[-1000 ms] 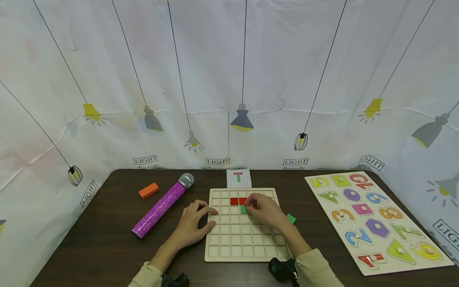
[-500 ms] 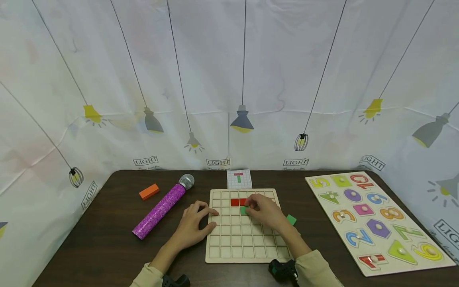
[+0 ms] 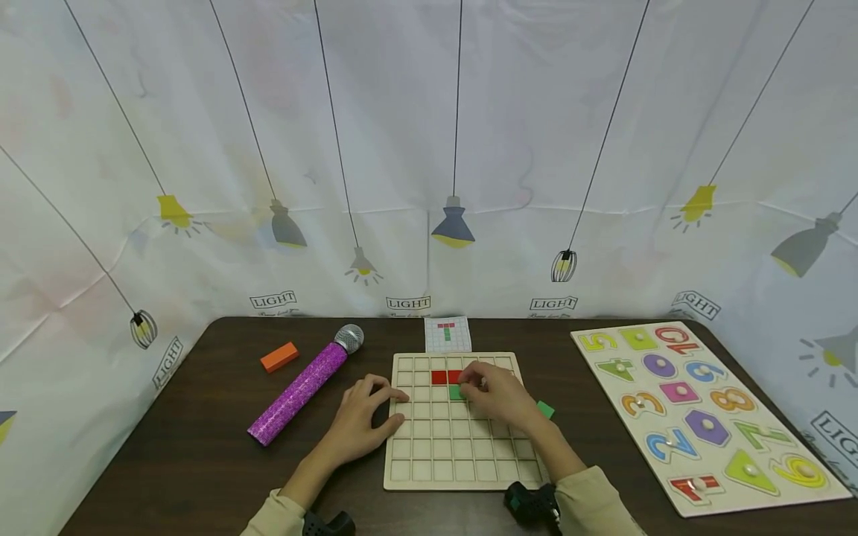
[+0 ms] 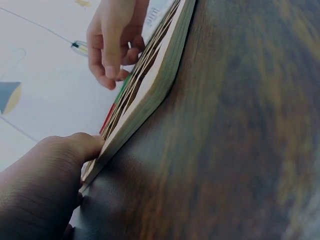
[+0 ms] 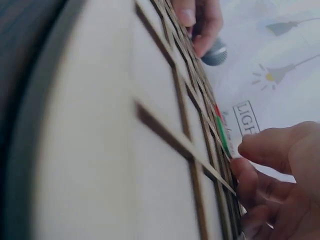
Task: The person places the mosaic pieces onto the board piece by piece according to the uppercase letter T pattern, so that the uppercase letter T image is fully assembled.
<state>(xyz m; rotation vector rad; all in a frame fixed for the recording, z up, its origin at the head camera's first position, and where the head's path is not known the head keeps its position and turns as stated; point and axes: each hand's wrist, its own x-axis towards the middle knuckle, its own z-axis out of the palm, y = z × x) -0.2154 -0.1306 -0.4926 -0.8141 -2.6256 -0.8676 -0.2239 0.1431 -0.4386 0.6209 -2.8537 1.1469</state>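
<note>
A pale wooden grid board [image 3: 432, 470] lies on the table before me, with red tiles [image 3: 439, 377] side by side in one row. Under the right one of them sits a green tile [image 3: 456, 392]. My right hand [image 3: 499, 394] reaches over the board, its thumb and index fingertips pinched together at that green tile's right edge; its fingers hide the neighbouring cells. My left hand [image 3: 362, 417] rests at the board's left edge, fingers relaxed. In the left wrist view its thumb [image 4: 92, 146] touches the rim. Another green tile [image 3: 545, 409] shows beside my right wrist.
Behind the board lies a card [image 3: 447, 335] printed with a red and green T pattern. A purple glitter microphone [image 3: 302, 391] and an orange block [image 3: 278, 357] lie to the left. At the right lies a number-and-shape puzzle board [image 3: 710, 417].
Both hands stay almost in place. The right fingers shift very slightly at the green tile, and a little more of the tile shows now.
</note>
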